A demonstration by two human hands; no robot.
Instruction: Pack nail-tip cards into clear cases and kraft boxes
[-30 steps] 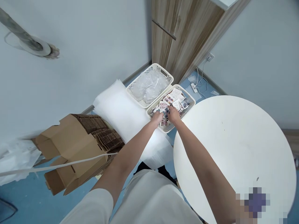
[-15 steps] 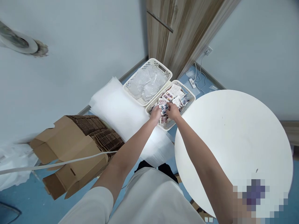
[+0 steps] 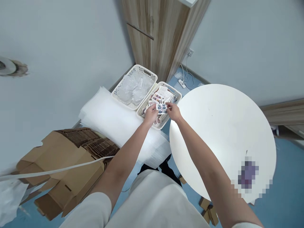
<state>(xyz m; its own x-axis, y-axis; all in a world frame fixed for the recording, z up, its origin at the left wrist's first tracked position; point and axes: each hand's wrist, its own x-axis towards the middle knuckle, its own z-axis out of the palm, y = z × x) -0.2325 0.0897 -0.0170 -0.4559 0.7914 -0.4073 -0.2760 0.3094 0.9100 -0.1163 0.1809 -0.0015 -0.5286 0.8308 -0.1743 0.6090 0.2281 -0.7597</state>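
A small white card [image 3: 161,108] bearing rows of dark blue-green oval pieces is near the middle of the frame, held over a basket; whether it is a single card or several cannot be told. The left hand [image 3: 150,115] has its grip clamped on the card's left edge, and the right hand [image 3: 174,112] has its grip closed on the right edge, thumb and fingers together. Under and behind the hands, the cream basket [image 3: 165,119] holds a loose heap of similar cards [image 3: 157,97], some showing pink, amber or purple pieces, others a pale face with print. Just beside it, up and to the left, a second perforated basket [image 3: 120,84] is filled with clear plastic bags [image 3: 136,88]. Both baskets lie next to white sheets [image 3: 106,110] stacked left of centre. Flattened brown cardboard boxes [image 3: 64,152] fill the lower left, crossed by a pale strip [image 3: 71,166]. A round white desk [image 3: 220,123] takes up the right side, with a pixelated purple item [image 3: 248,173] near its lower edge. A wood-grain cabinet [image 3: 159,34] stands at the top centre, and a white power strip [image 3: 181,83] lies on the blue floor [image 3: 291,171] right of its foot.
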